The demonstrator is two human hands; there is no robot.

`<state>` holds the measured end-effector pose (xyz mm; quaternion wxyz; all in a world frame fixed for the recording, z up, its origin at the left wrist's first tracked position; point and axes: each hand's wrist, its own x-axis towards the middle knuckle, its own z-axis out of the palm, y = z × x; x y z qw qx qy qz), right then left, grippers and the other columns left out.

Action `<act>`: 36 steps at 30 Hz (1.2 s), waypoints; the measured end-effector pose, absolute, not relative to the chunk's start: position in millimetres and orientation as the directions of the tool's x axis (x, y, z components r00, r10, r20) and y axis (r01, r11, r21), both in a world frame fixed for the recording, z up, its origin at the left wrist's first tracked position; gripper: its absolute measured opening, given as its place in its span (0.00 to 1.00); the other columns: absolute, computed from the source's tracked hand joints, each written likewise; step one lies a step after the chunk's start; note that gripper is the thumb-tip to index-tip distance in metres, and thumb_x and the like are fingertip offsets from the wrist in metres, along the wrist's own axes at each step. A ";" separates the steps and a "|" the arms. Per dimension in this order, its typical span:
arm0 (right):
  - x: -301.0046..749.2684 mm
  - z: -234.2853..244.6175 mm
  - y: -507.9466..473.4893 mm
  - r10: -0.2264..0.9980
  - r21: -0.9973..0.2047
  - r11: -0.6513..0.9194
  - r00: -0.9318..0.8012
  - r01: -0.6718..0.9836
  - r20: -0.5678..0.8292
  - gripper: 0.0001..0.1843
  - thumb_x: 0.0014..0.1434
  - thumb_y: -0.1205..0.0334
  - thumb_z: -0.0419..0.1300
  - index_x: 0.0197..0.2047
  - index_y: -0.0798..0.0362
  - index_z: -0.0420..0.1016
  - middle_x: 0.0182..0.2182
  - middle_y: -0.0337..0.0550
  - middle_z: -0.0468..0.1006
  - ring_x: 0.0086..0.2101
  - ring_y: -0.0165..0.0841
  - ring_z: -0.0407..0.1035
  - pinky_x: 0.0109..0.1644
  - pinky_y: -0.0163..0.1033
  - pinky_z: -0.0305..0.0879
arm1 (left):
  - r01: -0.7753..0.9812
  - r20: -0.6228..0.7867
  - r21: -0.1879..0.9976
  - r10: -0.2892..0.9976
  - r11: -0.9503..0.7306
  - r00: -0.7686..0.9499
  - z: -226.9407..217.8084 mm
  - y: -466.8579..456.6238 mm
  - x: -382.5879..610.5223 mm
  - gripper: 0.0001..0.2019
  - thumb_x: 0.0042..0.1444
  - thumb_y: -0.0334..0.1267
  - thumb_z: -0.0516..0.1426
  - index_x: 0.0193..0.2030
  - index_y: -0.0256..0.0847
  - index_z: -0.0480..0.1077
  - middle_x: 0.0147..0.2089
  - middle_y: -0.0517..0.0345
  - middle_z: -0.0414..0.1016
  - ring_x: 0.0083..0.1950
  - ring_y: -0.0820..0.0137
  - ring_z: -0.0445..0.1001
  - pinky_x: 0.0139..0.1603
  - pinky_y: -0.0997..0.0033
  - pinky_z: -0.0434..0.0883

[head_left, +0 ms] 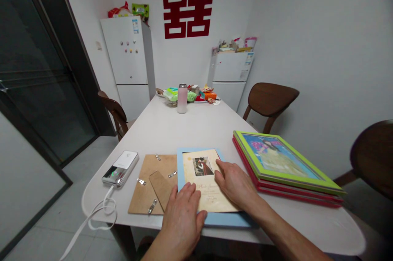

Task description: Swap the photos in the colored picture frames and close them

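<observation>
A cream paper insert [211, 199] with a small photo and printed text lies over a light blue picture frame [180, 171] at the front of the table. My left hand [184, 216] rests flat on the lower left edge of the insert and the frame, fingers stretched out. On the insert's right side lies my right hand [235, 183], its index finger and thumb apart; its other fingers are mostly hidden. Partly under the frame, or just beside it, is a brown backing board [141, 201] with metal clips and a stand flap [160, 185].
Right of my hands, a green picture frame [307, 179] sits on red frames [294, 195]. A power bank [121, 169] with a white cable [104, 208] is at left. Farther back stand a pink bottle [182, 100] and assorted packets [172, 94]. Chairs [270, 99] flank the table [202, 130].
</observation>
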<state>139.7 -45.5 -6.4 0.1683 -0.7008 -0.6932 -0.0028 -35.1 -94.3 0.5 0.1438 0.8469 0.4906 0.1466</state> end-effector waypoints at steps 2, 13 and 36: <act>136.5 -9.1 -48.4 0.966 -0.175 0.053 -0.006 0.983 0.257 0.17 0.53 0.63 0.45 0.43 0.56 0.66 0.39 0.51 0.71 0.40 0.39 0.63 0.39 0.40 0.57 | 0.797 0.099 0.374 0.875 -0.474 0.473 0.1 -94.3 -33.7 0.17 0.53 0.38 0.49 0.50 0.39 0.62 0.55 0.52 0.61 0.57 0.64 0.56 0.58 0.53 0.49; 141.9 -17.3 -52.5 0.969 -0.179 0.150 -0.109 0.972 0.221 0.19 0.54 0.62 0.45 0.48 0.55 0.64 0.50 0.48 0.64 0.50 0.44 0.52 0.47 0.48 0.54 | 0.812 0.112 0.355 0.883 -0.464 0.456 -0.6 -93.4 -31.1 0.17 0.53 0.38 0.48 0.50 0.38 0.62 0.54 0.51 0.63 0.56 0.64 0.58 0.57 0.54 0.50; 152.6 -5.1 -62.1 0.953 -0.027 0.292 -0.289 0.956 0.096 0.22 0.50 0.67 0.46 0.50 0.52 0.62 0.49 0.46 0.65 0.50 0.45 0.52 0.46 0.48 0.51 | 0.752 0.044 0.322 0.803 -0.575 0.595 8.6 -96.6 -32.8 0.16 0.47 0.38 0.55 0.44 0.38 0.63 0.54 0.50 0.63 0.56 0.63 0.58 0.58 0.51 0.44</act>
